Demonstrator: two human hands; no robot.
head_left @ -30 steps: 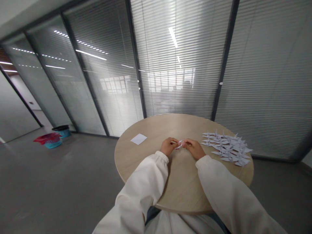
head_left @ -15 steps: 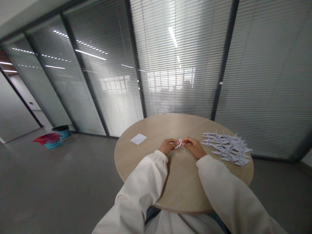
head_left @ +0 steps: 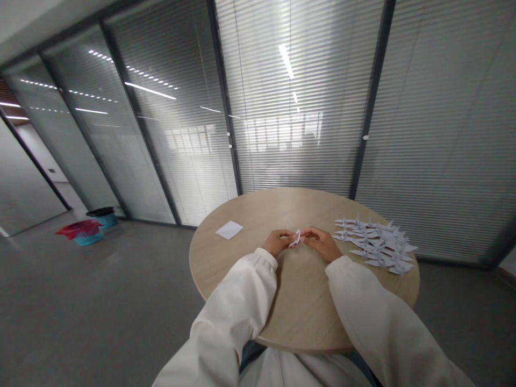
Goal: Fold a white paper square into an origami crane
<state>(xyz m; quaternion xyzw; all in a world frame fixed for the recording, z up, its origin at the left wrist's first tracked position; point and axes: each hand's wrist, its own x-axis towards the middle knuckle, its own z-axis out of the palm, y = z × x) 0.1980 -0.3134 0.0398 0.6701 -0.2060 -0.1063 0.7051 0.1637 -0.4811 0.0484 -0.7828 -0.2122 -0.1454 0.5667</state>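
Observation:
Between my two hands, just above the table, is a small folded piece of white paper (head_left: 295, 239), narrow and slanted. My left hand (head_left: 278, 242) pinches it from the left side. From the right, the fingertips of my right hand (head_left: 321, 243) close on its other side. The fingers cover part of the paper, so its full shape is hidden. To the right of my right hand lies a spread of several white origami cranes (head_left: 381, 244), crowded and overlapping. A stack or sheet of square white paper (head_left: 229, 230) lies flat to the left of my left hand.
The round wooden table (head_left: 306, 301) reaches from my lap toward a glass partition with blinds (head_left: 298, 97). On the grey floor at the left stand a blue bin with a red liner (head_left: 86, 236) and another with a black liner (head_left: 105, 217).
Almost nothing differs. My right hand and sleeve have shifted very slightly, while both hands stay on the folded paper.

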